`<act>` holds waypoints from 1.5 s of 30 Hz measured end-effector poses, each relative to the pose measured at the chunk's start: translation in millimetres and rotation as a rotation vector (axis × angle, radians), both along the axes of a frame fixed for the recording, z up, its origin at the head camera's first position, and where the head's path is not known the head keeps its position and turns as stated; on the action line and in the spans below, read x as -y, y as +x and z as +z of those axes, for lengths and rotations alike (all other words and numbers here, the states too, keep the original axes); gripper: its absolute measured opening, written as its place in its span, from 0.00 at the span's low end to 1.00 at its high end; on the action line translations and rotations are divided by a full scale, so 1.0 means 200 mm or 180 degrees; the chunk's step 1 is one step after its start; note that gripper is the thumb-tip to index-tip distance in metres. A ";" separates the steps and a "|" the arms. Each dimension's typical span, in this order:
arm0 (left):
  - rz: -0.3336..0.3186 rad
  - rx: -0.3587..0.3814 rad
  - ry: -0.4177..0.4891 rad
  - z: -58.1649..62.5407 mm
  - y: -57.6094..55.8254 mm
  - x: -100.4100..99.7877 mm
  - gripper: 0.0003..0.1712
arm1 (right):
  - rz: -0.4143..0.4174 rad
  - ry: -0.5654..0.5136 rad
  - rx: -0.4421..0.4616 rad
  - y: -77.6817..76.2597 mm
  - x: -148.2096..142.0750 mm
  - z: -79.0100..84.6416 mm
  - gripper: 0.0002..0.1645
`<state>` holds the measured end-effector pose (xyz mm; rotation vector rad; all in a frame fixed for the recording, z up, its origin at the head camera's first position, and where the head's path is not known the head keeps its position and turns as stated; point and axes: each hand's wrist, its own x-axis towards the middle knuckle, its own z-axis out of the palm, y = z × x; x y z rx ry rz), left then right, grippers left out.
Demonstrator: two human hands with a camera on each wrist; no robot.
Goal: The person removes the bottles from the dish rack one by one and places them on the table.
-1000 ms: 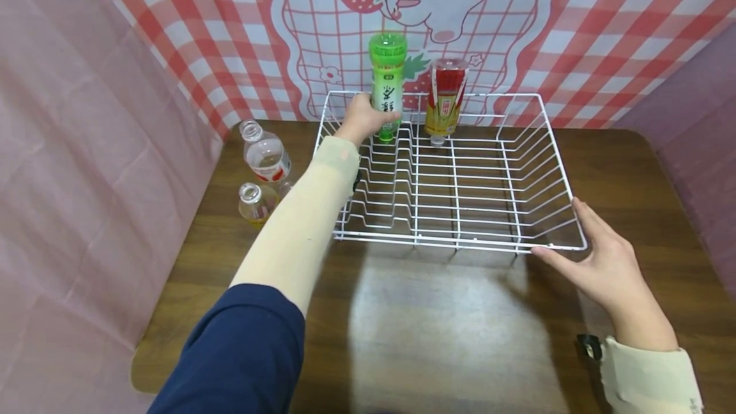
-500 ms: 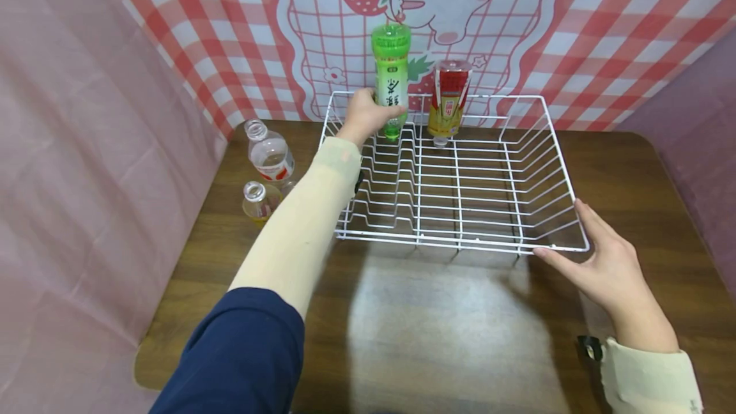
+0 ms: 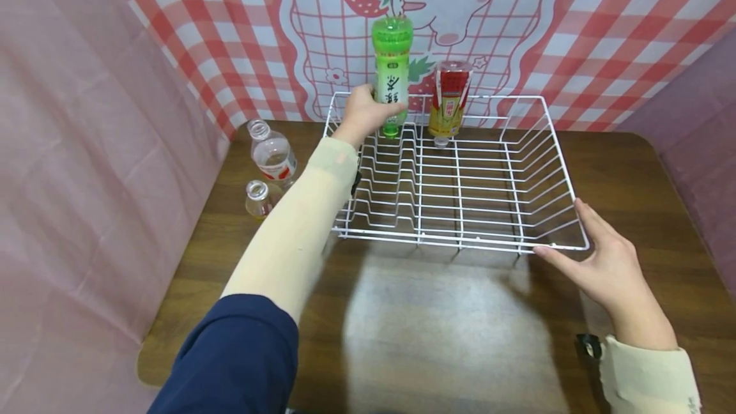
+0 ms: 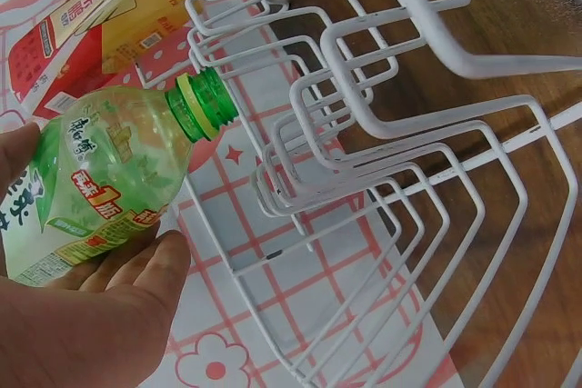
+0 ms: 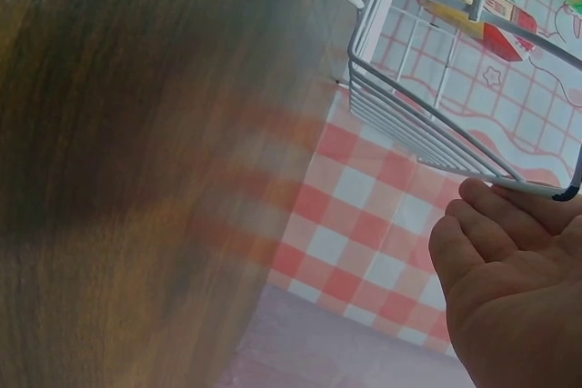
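My left hand [image 3: 362, 114] grips a green tea bottle [image 3: 393, 66] around its lower part, at the back left of a white wire dish rack [image 3: 460, 245]. The bottle is upside down, its green neck [image 4: 200, 104] pointing at the wires in the left wrist view. Beside it in the rack, a red and gold bottle [image 3: 450, 98] also stands neck down. At the rack's front right corner is my right hand [image 3: 609, 267], its thumb at the front rim and its fingertips at the side rim. The right wrist view shows those fingers [image 5: 491, 224] extended under the rim.
Left of the rack, a clear bottle with a red and white label [image 3: 275, 155] and a shorter bottle [image 3: 261, 200] stand on the wooden table [image 3: 454, 324]. A checked cloth [image 3: 621, 37] hangs behind, with a pink curtain [image 3: 69, 177] on the left.
My left hand has raised the green tea bottle a little above the rack. The right hand stays at the corner. The head view has shifted slightly.
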<state>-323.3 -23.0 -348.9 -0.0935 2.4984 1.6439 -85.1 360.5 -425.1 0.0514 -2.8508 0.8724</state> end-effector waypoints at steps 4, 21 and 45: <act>-0.0018 -0.0009 -0.0030 0.01 0.02 0.01 0.30 | 0.0006 -0.0017 0.0006 0.00 0.00 0.00 0.67; -0.0073 -0.0142 -0.0147 0.07 0.07 0.03 0.31 | 0.0015 -0.0019 0.0060 -0.01 -0.01 0.00 0.66; -0.0308 -0.0330 -0.0406 0.10 0.17 0.03 0.35 | 0.0011 -0.0029 0.0013 0.00 0.00 0.00 0.66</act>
